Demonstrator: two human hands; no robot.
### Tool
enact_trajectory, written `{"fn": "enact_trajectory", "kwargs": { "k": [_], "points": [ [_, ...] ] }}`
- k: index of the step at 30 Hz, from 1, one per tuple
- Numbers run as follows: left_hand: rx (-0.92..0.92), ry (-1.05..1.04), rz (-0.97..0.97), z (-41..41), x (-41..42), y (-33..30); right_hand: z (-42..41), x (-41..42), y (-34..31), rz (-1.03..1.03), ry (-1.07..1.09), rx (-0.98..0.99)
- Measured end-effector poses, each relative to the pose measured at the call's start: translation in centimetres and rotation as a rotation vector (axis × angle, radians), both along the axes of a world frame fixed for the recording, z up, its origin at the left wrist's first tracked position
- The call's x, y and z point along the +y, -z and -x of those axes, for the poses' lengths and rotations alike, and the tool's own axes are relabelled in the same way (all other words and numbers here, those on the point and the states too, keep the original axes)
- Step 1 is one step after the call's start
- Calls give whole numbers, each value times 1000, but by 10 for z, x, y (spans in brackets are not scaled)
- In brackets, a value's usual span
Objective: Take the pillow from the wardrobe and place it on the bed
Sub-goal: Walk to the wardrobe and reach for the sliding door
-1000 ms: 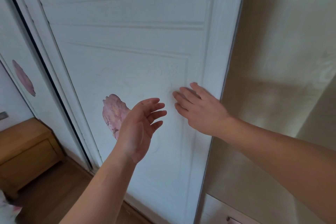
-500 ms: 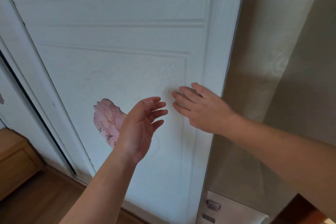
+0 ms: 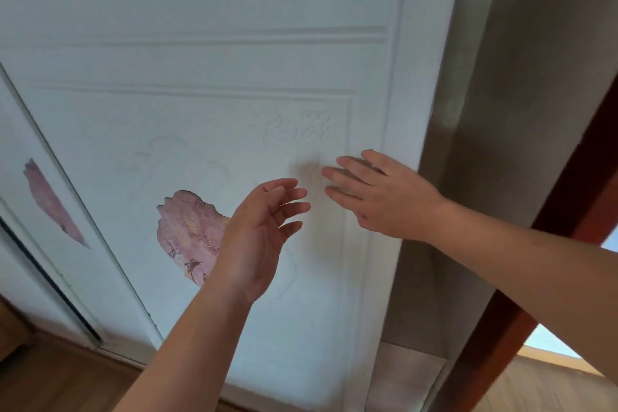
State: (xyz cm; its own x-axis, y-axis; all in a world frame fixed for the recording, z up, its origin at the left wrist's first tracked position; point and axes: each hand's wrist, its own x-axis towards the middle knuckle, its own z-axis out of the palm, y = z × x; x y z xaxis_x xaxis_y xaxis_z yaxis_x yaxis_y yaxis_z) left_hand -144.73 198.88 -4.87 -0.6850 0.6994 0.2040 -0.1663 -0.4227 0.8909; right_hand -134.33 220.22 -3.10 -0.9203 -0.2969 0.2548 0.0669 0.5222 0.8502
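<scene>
A white sliding wardrobe door (image 3: 207, 70) with embossed panels and a pink flower decal fills most of the view. My right hand (image 3: 378, 194) lies flat on the door near its right edge, fingers straight and pointing left. My left hand (image 3: 261, 231) hovers just in front of the door, palm turned right, fingers relaxed and holding nothing. The pillow and the bed are out of sight.
A second white door (image 3: 43, 211) with another pink decal overlaps at the left behind a dark gap. A beige wall (image 3: 501, 110) stands right of the wardrobe, with a red-brown wooden frame (image 3: 561, 211) beyond it. Wooden floor (image 3: 60, 378) runs along the bottom left.
The view has swung right: the bedside cabinet at the left has left the frame and the red-brown frame has appeared at the right. Both hands stay at the door's right edge.
</scene>
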Motion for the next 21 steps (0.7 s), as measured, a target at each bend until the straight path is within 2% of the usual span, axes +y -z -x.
{"fn": "enact_trajectory", "kwargs": {
  "k": [10, 21],
  "points": [
    [18, 184, -1, -31, 39, -3, -64, 33, -2, 41, 109, -38],
    [37, 287, 44, -62, 70, -5, -131, 65, -3, -13, 146, 41]
  ]
}}
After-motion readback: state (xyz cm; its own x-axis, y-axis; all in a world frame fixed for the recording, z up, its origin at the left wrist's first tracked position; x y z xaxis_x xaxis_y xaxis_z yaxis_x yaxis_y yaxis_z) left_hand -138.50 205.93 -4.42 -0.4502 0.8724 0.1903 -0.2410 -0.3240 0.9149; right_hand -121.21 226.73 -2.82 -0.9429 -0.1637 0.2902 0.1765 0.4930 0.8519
